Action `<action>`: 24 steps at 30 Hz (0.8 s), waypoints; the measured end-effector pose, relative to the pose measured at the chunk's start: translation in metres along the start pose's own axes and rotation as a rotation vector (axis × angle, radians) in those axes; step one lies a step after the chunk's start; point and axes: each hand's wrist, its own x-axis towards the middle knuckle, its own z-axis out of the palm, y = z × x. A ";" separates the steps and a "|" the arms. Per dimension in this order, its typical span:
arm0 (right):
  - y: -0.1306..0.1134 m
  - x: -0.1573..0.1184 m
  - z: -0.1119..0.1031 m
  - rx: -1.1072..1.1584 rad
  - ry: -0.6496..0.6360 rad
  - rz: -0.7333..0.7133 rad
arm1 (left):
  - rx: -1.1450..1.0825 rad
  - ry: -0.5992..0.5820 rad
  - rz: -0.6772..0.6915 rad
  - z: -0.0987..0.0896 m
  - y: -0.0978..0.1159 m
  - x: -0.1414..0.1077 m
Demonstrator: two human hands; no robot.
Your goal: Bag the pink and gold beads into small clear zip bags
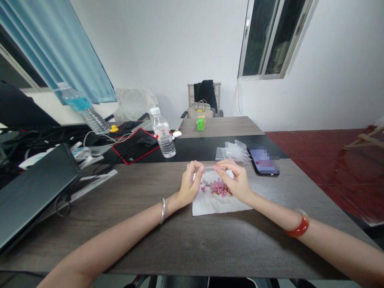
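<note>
While the left hand (190, 182) pinches one side of a thin transparent piece (209, 165), the pink beads (220, 187) lie loose on the white tissue (210, 208) upon the desk (198, 244), so the work seems early, nothing finished being visible; the right hand (237, 182) pinches the other side.

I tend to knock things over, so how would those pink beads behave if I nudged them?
The pink beads look small and roundish, so they would probably roll easily. Being tiny, each is likely light. They lie clustered on the white sheet, so pushing one may well shift its neighbours.
</note>
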 end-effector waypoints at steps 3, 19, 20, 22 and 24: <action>-0.001 0.000 -0.001 0.016 -0.027 -0.006 | 0.002 0.016 0.013 0.000 0.002 0.000; 0.008 0.024 -0.008 0.118 -0.208 0.408 | -0.218 -0.026 -0.216 -0.010 0.007 0.032; 0.010 0.029 -0.008 0.156 -0.228 0.463 | -0.236 -0.045 -0.232 -0.011 0.008 0.037; 0.012 0.041 -0.007 0.242 -0.269 0.554 | -0.236 -0.063 -0.249 -0.017 0.009 0.047; 0.014 0.054 -0.004 0.328 -0.307 0.594 | -0.194 -0.057 -0.249 -0.026 0.008 0.056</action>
